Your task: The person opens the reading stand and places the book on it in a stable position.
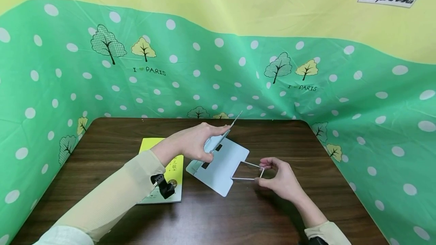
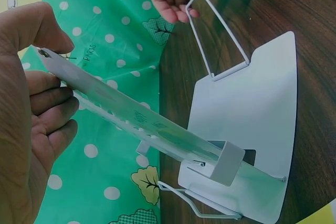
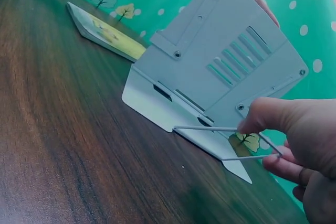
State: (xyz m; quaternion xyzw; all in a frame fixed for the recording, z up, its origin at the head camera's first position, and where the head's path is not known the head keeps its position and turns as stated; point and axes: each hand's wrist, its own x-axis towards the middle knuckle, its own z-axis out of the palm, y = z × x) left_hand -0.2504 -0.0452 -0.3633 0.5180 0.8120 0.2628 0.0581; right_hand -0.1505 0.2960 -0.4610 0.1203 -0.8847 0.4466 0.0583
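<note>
A pale folding metal book stand [image 1: 223, 165] is partly opened above the dark table, its base plate low and its slotted back panel [image 3: 205, 40] tilted up. My left hand [image 1: 194, 143] grips the panel by its upper edge, thumb on one face and fingers on the other. On the right, my right hand [image 1: 281, 180] pinches the bent end of a wire support [image 1: 243, 179] that sticks out from the base plate. Small page clips, one a wire loop [image 2: 199, 211], show at the panel's lower end in the left wrist view.
A yellow book [image 1: 150, 143] lies on the wooden table [image 1: 211, 222] under my left forearm, left of the stand. Green and yellow patterned cloth [image 1: 218, 75] hangs around the table's back and sides.
</note>
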